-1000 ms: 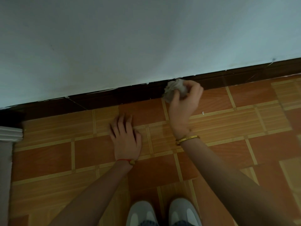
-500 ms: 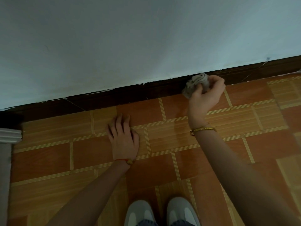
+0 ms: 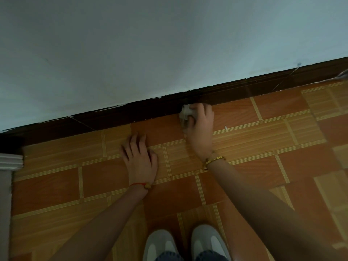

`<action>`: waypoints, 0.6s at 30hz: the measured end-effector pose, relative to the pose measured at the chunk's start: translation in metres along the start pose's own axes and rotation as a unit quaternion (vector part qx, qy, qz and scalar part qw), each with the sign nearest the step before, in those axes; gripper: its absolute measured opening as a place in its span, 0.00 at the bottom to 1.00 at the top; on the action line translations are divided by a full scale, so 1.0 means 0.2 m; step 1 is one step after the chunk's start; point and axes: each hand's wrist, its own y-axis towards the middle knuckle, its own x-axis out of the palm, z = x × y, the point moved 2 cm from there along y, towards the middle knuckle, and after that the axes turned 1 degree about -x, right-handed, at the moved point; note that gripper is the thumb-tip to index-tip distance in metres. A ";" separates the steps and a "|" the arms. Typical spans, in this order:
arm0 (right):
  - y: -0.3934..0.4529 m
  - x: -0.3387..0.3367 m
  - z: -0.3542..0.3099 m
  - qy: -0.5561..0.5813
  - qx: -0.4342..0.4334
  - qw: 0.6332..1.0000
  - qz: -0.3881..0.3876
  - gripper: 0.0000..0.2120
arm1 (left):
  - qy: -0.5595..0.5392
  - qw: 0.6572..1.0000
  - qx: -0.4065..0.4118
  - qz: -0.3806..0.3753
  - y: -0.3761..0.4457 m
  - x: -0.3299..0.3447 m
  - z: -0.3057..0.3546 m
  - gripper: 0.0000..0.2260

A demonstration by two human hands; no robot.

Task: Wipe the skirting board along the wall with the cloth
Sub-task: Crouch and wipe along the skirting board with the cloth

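Trim (image 3: 10, 161), pale and moulded, at the far left edge. Starting just above it and running as one long dark band up toward the right edge, between wall (image 3: 150, 44) and floor (image 3: 47, 185): the skirting board (image 3: 113, 119). Resting flat on the floor tiles, fingers spread, grip apart and holding nothing: the left hand (image 3: 140, 162), red string (image 3: 140, 184) at the wrist, apart from the board. Just to the right and nearer the wall, pressing the pale bunched cloth (image 3: 185, 114) to the foot of the board where it meets the floor: the right hand (image 3: 200, 127), grip clamped on the cloth, gold bangle (image 3: 213, 160) at the wrist.

Judging the step in hand as a wipe along the board's lower edge. Turning on the board's long axis, the coming move: sliding down-left or up-right along that slant, not toward or away from the wall. Stretching away on both sides of the cloth, long runs of board; telling wiped from unwiped not possible in this dim light. Being the one at the board, the right hand probably doing the work, the left only propping the body.

Farther right, crossing the board, a thin pale streak (image 3: 286, 80); at the right edge, a blurred pale shape (image 3: 342, 75), too smeared to name. Showing no brand, label or readable writing anywhere.
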 end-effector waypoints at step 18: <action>0.11 -0.20 0.27 -0.195 -0.048 0.979 -0.022 0.16 | -0.006 0.999 0.037 -0.028 0.10 0.11 0.30 0.24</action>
